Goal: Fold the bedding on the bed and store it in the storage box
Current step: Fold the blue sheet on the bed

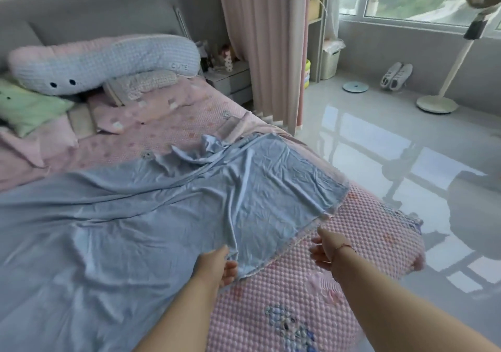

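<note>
We are in a home bedroom: a bed (189,123) with pillows (103,64) at upper left, pink curtains (260,39) top centre, a standing fan (458,53) and sneakers (395,76) upper right.

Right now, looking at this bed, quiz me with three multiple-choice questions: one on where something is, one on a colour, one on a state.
1. Where are the white shoes?
A. On the bed
B. On the floor below the window
C. On the shelf

2. What colour is the sheet being handled?
A. Light blue
B. Green
C. Yellow

3. What is the left hand doing?
A. Resting flat on the pillow
B. Hanging clear of the bed
C. Gripping the sheet's edge

Answers: 1 B, the pair sits on the shiny floor by the window wall. 2 A, light blue over the pink bed cover. 3 C, its fingers pinch the hem, while the right hand is open nearby.
</note>
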Demonstrator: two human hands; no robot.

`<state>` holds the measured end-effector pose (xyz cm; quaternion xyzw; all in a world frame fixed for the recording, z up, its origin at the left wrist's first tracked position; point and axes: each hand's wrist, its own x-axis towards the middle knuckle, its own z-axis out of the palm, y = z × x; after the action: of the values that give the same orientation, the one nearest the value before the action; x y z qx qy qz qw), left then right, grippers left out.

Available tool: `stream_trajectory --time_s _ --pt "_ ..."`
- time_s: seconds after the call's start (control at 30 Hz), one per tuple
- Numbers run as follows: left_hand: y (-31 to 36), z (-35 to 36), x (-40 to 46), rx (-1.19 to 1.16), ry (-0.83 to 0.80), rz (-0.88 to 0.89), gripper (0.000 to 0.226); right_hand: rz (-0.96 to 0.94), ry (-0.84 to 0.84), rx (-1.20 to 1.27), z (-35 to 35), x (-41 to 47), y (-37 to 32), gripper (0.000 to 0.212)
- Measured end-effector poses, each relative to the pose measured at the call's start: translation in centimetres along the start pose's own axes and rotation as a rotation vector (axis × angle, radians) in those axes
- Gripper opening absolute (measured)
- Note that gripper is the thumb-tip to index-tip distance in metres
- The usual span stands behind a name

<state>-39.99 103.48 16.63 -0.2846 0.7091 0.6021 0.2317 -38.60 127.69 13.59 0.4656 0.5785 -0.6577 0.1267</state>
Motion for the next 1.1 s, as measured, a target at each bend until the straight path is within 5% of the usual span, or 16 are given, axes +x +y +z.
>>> stream_trajectory --time_s 0.47,0.67,0.8,0.9,1.0,1.1 --pt "-8.8 -3.0 9.3 -0.653 0.275 -0.423 0.025 0.241 -0.104 -0.175 8.3 12.6 2.1 0.030" --pt "-12.4 -2.8 13.1 -0.781 0.314 -0.541 0.050 0.320 -0.028 -0.044 8.5 18.0 5.0 0.033" --pt "-13.6 -3.3 16.0 -0.939 0.366 -0.469 0.050 0.281 -0.076 0.050 10.5 19.3 5.3 0.027" --pt "-12.5 -3.7 18.0 -1.053 0.363 -0.350 0.040 0.276 -0.193 0.154 12.3 20.2 4.6 0.051" --pt "-12.3 -4.3 19.7 -1.031 0.268 -0.292 0.047 0.234 -0.097 0.124 13.5 21.4 4.0 0.054" --pt "-13.7 -5.0 21.0 -0.929 0.369 -0.332 0.047 0.214 0.038 0.088 13.4 22.3 3.8 0.046"
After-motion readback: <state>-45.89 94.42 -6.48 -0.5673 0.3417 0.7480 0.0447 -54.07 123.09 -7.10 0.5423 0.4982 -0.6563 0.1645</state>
